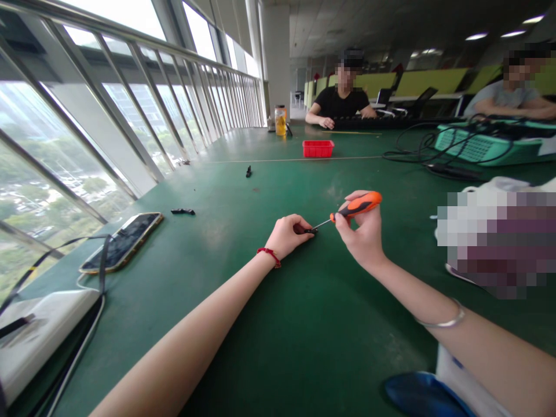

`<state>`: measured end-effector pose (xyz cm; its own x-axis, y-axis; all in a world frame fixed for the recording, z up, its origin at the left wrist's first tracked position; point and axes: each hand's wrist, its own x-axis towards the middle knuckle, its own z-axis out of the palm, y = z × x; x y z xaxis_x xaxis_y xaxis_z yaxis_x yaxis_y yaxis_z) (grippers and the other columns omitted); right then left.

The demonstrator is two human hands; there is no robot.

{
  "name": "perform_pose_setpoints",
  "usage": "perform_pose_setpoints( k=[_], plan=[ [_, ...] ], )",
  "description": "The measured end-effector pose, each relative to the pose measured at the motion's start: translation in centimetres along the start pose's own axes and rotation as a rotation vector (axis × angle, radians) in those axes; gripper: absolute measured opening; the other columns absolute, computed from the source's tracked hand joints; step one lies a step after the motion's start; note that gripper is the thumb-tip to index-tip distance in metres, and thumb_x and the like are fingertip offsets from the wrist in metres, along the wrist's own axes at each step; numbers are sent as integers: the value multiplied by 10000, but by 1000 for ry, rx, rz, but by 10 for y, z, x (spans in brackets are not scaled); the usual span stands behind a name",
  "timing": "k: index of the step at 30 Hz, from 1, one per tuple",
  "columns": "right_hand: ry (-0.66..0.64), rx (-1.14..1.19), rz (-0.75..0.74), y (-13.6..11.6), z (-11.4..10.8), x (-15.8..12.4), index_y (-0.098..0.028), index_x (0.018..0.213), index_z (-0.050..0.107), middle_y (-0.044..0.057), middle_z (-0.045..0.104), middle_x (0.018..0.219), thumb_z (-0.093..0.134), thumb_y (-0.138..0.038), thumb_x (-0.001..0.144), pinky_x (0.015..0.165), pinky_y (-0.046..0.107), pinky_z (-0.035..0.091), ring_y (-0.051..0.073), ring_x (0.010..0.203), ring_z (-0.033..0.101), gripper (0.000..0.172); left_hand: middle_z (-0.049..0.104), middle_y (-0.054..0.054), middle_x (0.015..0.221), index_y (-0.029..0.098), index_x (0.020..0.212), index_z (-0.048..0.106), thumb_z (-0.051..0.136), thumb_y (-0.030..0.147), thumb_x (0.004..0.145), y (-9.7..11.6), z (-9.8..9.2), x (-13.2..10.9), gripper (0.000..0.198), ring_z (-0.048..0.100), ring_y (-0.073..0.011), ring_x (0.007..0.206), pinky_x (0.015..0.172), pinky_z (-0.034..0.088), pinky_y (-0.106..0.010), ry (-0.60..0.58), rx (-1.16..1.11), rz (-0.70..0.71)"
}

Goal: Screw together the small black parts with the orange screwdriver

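Note:
My right hand grips an orange-and-black screwdriver by its handle. Its thin metal shaft points left and down to a small black part. My left hand is closed around that small black part and holds it against the green table. Most of the part is hidden by my fingers. A red cord bracelet sits on my left wrist and a silver bangle on my right forearm.
A phone and a white device with black straps lie at the left. Small black pieces and a red tray sit farther off. Cables and a teal keyboard are at the right. Two people sit at the far end.

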<state>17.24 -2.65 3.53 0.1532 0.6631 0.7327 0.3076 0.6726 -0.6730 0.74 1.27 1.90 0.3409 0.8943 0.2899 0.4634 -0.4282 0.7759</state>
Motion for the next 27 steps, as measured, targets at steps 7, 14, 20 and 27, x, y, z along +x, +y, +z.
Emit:
perform_pose_setpoints(
  k=[7,14,20,27],
  plan=[
    [43,-92,4,-1,-1,2,-215,792,462,-16,475,719,589,-275,763,562,266,434,119,610,519,143,650,-13,703,136,711,640,698,189,636,-1,1,0,108,587,-112,628,616,490,-224,-1,7,7],
    [11,-41,28,-5,-1,1,-228,901,427,-48,437,680,606,-212,728,526,260,419,92,507,448,250,649,-14,700,135,706,638,694,189,638,1,0,0,103,585,-113,620,615,492,-230,1,12,4],
    [17,-43,8,-1,0,-1,-229,908,433,-23,464,707,594,-221,730,500,264,413,107,541,461,241,647,-13,694,136,704,639,695,181,633,0,0,0,101,579,-108,614,612,492,-226,-2,2,2],
    [32,-74,57,-6,1,0,-208,787,478,-31,480,655,617,-259,727,457,239,377,90,503,454,160,645,-13,694,135,715,643,696,193,638,0,0,0,110,580,-111,624,627,493,-233,-9,17,8]
  ],
)
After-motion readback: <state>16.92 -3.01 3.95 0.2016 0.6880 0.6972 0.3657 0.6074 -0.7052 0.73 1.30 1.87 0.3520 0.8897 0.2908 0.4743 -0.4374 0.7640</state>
